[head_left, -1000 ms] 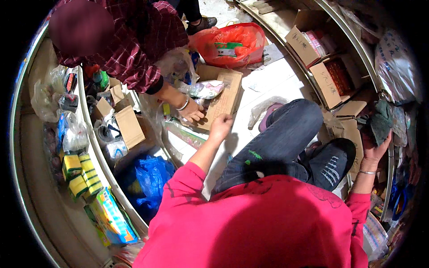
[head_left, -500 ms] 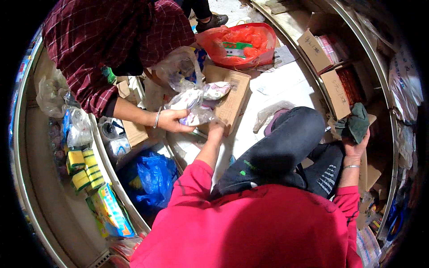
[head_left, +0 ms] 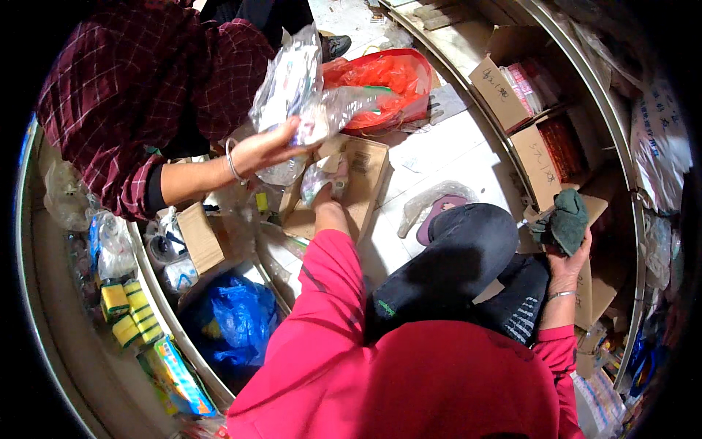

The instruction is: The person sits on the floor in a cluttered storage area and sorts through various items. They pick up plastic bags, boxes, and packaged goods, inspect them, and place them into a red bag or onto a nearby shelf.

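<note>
My left hand (head_left: 326, 200) reaches forward to the open cardboard box (head_left: 372, 181) and has its fingers closed on a pale, patterned plastic-wrapped packet (head_left: 333, 173) above it. Over at the right, my right hand (head_left: 572, 256) grips a crumpled dark green cloth (head_left: 569, 222) in front of the shelf boxes. A co-worker's hand (head_left: 267, 148), beyond my left, lifts clear plastic-wrapped packets (head_left: 291, 88). What these packets contain cannot be made out.
Past the cardboard box stands a red bag (head_left: 398, 77). A blue plastic bag (head_left: 245, 311) and yellow-green sponges (head_left: 142, 311) sit at the left. Open cartons (head_left: 537, 164) line the right-hand shelf. My bent knee (head_left: 475, 238) is between my arms.
The co-worker's hand has raised the clear packets up and away from my left hand. My left hand has moved slightly left over the box, now holding a packet. The green cloth stays in my right hand.
</note>
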`<state>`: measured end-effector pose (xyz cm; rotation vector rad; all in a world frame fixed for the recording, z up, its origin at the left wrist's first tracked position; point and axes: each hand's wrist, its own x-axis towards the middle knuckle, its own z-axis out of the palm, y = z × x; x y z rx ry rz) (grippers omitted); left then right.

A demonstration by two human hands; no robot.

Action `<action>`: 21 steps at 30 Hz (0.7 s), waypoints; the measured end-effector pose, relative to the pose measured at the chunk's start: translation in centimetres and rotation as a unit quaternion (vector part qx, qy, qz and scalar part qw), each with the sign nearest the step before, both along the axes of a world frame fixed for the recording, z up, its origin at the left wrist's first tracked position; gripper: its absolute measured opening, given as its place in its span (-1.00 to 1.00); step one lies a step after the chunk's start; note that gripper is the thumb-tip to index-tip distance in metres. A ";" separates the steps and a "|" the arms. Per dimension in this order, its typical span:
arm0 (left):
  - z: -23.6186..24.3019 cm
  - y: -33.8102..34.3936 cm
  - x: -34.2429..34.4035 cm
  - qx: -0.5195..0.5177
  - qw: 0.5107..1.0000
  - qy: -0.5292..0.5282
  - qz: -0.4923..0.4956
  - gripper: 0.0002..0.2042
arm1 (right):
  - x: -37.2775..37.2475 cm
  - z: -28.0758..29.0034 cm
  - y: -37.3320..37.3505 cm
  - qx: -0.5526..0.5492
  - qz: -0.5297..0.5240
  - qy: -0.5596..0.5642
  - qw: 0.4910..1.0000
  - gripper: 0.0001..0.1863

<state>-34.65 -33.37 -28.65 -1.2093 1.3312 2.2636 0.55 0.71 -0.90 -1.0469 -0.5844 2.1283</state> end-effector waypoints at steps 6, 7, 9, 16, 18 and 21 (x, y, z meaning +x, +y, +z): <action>4.7 -1.8 2.1 0.185 0.979 -0.002 -0.080 -0.62 | 0.1 -0.7 -0.1 0.024 0.041 0.038 0.998 -0.54; 6.6 -0.9 3.1 0.193 0.973 0.010 -0.124 -0.62 | 0.1 -0.5 -0.1 0.022 0.038 0.047 0.998 -0.54; 9.5 0.8 5.1 0.210 0.954 0.033 -0.211 -0.62 | 0.1 0.1 -0.1 0.018 0.033 0.063 0.997 -0.54; 19.8 5.6 8.5 0.200 0.874 0.142 -0.419 -0.53 | -2.7 0.9 -1.5 0.028 0.025 0.102 0.994 -0.51; 23.2 7.4 7.9 0.196 0.850 0.174 -0.457 -0.55 | -1.9 -0.2 -0.6 -0.004 0.030 0.114 0.993 -0.52; 27.2 11.4 5.8 0.251 0.811 0.233 -0.474 -0.57 | -0.9 -0.2 -0.4 -0.015 0.016 0.124 0.992 -0.56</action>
